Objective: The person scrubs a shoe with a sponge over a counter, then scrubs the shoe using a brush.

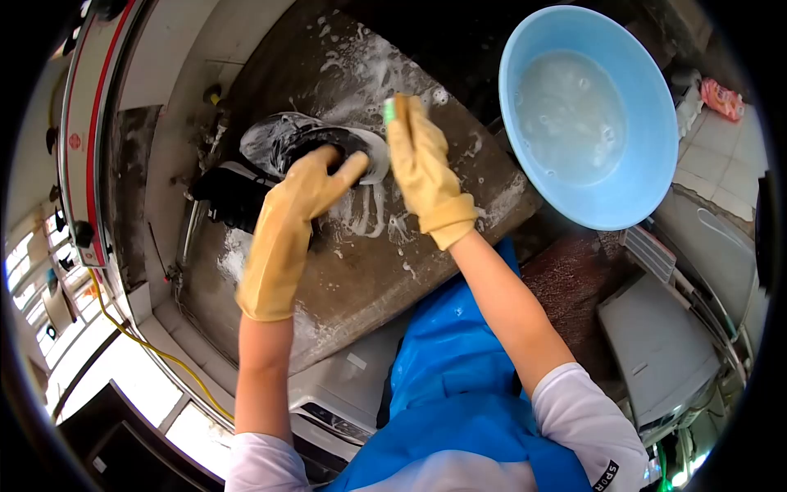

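A dark shoe with a white sole [375,156], coated in suds, lies on its side on the wet slab. My left hand [303,189], in a yellow rubber glove, grips it with the fingers inside the shoe's opening and the thumb outside. Just right of the shoe's end, my right hand [425,156], gloved alike, is closed around a small scrubber [389,110] with a green face; most of it is hidden by the fingers. Beside my left wrist is a second, black shoe [229,197], partly covered by the glove.
Foam streaks the brown slab [361,279]. At the upper right stands a light blue basin [648,139] of cloudy water. Pipes and a tap [215,97] run along the left wall. A grey bin-like box [660,353] stands at the lower right, near a pink packet [721,99].
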Motion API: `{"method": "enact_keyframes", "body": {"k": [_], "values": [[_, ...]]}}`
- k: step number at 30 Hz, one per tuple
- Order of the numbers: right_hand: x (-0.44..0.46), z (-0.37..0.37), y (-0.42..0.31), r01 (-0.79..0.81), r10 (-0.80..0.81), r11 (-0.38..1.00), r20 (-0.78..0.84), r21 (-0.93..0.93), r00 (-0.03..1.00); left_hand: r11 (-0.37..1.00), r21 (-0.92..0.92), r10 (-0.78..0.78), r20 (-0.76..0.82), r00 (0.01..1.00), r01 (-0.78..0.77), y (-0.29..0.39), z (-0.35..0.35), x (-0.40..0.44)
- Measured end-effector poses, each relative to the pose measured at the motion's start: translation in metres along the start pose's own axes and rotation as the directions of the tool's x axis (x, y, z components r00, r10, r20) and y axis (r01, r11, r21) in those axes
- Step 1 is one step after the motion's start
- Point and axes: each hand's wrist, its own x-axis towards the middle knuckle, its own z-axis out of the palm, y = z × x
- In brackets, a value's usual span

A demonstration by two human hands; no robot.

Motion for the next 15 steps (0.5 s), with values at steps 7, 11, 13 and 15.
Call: {"method": "enact_keyframes", "body": {"k": [7,11,13,15], "values": [[-0.096,0.065,-0.017,-0.338,0.352,0.882,0.020,0.328,0.936,0.613,0.699,0.202,0.312,0.928,-0.368,-0.051,0.033,0.061],[0.001,0.060,0.011,-0.085,0.076,0.985,0.067,0.148,0.995,0.672,0.623,0.213,0.355,0.910,-0.400,-0.050,0.015,0.078],[0.007,0.060,0.018,0.086,-0.076,0.994,0.149,-0.067,0.986,0.746,0.571,0.198,0.302,0.932,-0.343,-0.053,0.017,0.081],[-0.052,0.067,0.005,-0.368,0.351,0.923,0.146,0.115,0.925,0.829,0.435,0.230,0.307,0.924,-0.351,-0.079,0.026,0.101]]}}
